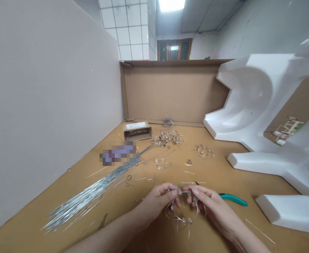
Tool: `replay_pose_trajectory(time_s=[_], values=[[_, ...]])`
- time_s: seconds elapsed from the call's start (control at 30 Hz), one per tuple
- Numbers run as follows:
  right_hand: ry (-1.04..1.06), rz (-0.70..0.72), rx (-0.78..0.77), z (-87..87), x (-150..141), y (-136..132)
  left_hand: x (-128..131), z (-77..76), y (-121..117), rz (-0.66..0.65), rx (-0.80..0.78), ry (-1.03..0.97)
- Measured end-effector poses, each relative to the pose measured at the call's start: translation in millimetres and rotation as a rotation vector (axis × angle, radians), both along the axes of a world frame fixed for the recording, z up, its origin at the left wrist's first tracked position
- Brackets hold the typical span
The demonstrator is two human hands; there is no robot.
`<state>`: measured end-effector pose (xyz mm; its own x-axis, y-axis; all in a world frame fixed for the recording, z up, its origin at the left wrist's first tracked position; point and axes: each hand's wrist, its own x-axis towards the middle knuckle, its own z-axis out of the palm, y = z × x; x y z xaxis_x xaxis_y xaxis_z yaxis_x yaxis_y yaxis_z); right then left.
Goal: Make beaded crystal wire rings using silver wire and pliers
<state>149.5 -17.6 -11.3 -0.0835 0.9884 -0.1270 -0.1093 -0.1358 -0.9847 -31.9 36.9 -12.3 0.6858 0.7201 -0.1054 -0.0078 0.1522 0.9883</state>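
Observation:
My left hand (165,197) and my right hand (202,198) pinch opposite sides of the upper part of a wire ring with clear beads (184,220). The ring hangs tilted between them above the table, with loose wire ends sticking out and a few beads at its lower side. Both hands are closed on the wire, fingertips close together. Beside my right hand lie pliers or cutters with a teal handle (233,199), their head partly hidden by the hand.
A bundle of straight wires (91,189) lies at left. Farther back are a small open cardboard box (137,131), a pile of beaded wire pieces (168,137), a beaded ring (161,163) and another wire piece (204,151). White foam packaging (249,91) stands at right; a cardboard wall (175,93) closes the back.

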Motion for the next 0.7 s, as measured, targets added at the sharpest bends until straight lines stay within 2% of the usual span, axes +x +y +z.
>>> replay_pose_trajectory(time_s=[0.13, 0.2, 0.27, 0.47, 0.7], values=[[0.129, 0.118, 0.068, 1.4, -3.9, -4.6, -0.5, -2.3, 0.4, 0.086, -0.075, -0.13], [0.121, 0.193, 0.042, 1.3, -5.2, -5.5, 0.5, -4.5, 1.0, 0.104, -0.062, -0.151], [0.065, 0.204, -0.002, 0.0, -5.7, -4.5, 1.1, -5.7, 1.8, 0.133, -0.024, -0.14], [-0.093, 0.005, -0.151, -8.6, -4.5, 3.6, 0.1, -6.7, 6.2, 0.245, 0.096, -0.047], [-0.15, -0.113, -0.113, -9.5, -3.8, 4.6, -0.7, -4.4, 5.8, 0.203, 0.094, 0.013]])
